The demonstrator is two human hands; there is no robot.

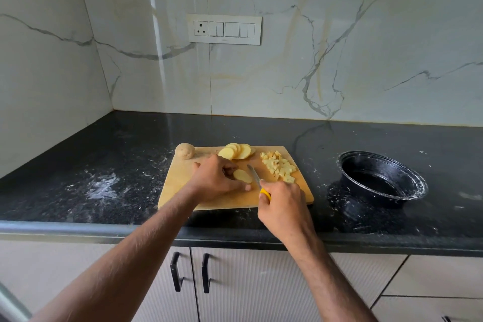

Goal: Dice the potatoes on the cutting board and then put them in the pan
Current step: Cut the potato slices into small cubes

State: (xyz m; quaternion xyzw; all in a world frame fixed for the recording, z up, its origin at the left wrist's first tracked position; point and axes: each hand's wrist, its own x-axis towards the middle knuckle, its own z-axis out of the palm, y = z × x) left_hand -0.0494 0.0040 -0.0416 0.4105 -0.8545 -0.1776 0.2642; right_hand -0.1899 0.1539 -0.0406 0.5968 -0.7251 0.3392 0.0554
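A wooden cutting board (pixel 183 180) lies on the black counter. My left hand (pixel 217 178) holds a potato slice (pixel 243 176) flat on the board with curled fingers. Just right of that slice, my right hand (pixel 283 206) grips a yellow-handled knife (pixel 254 176) with its blade pointing away from me. A fan of potato slices (pixel 236 151) lies at the board's far edge. A pile of diced potato (pixel 279 166) sits on the board's right part. One whole unpeeled potato (pixel 185 151) rests at the far left corner. A black pan (pixel 381 178) stands to the right of the board.
The counter (pixel 104 165) is dusted with white powder left of the board and around the pan. A marble wall with a switch panel (pixel 224 29) rises behind. Cabinet doors with black handles (pixel 176 270) are below the counter's front edge.
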